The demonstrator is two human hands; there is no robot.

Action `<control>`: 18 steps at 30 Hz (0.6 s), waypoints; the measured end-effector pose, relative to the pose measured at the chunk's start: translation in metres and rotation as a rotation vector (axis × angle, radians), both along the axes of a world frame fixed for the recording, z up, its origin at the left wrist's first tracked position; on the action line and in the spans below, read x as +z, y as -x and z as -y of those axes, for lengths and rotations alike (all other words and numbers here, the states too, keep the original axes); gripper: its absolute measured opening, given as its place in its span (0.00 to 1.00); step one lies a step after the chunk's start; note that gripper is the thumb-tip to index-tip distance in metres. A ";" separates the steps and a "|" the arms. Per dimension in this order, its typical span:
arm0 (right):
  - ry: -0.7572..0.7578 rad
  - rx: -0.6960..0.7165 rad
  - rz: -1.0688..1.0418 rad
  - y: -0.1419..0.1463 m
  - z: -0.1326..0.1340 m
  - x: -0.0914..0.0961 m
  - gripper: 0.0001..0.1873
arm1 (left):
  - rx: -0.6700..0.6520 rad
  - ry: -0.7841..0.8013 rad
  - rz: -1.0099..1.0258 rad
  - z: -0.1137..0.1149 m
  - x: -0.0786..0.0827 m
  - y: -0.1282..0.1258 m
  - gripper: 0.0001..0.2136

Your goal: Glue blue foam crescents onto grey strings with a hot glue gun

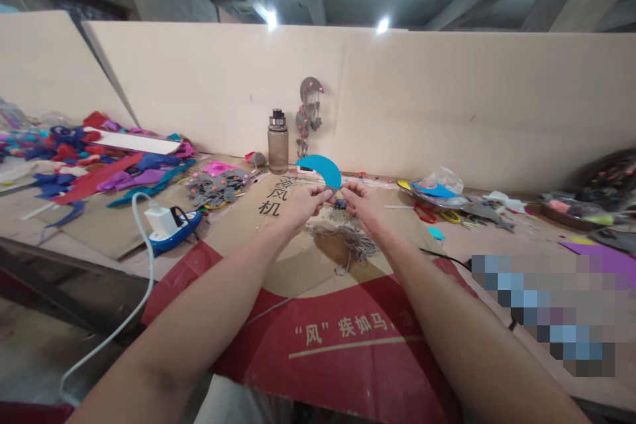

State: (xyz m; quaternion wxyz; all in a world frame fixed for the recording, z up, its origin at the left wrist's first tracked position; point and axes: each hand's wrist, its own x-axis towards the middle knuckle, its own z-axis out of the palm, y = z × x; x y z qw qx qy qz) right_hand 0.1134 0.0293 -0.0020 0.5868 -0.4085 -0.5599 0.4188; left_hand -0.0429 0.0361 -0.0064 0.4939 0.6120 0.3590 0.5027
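Observation:
Between my two hands a blue crescent-shaped piece [320,167], flat like felt, is held up above the table. Its lower end is pinched by my left hand [315,200] and my right hand [358,199], with fingertips close together on either side. A small dark object [340,204] sits just under the fingers; its kind is not clear. Below it, a loose tangle of grey cord [355,245] rests on a flattened cardboard sheet [293,271]. Parts of the crescent's lower tip are hidden by my fingers.
A water bottle [278,146] stands behind, beside a hanging grey crescent ornament [311,89]. Colourful felt scraps [119,172] are heaped at left, near a blue power strip [176,232] with a white cable. Red-handled scissors [424,213] and a plastic-covered dish [440,193] lie at right.

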 end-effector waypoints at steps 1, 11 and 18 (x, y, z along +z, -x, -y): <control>0.001 0.015 0.010 0.000 0.000 -0.001 0.15 | -0.001 0.009 0.020 0.001 0.001 -0.001 0.10; 0.063 0.039 0.139 0.008 -0.005 -0.020 0.17 | 0.031 0.160 0.304 0.001 0.009 0.003 0.05; 0.010 -0.013 0.415 -0.003 -0.010 -0.022 0.15 | 0.012 0.207 0.369 0.001 0.012 0.000 0.06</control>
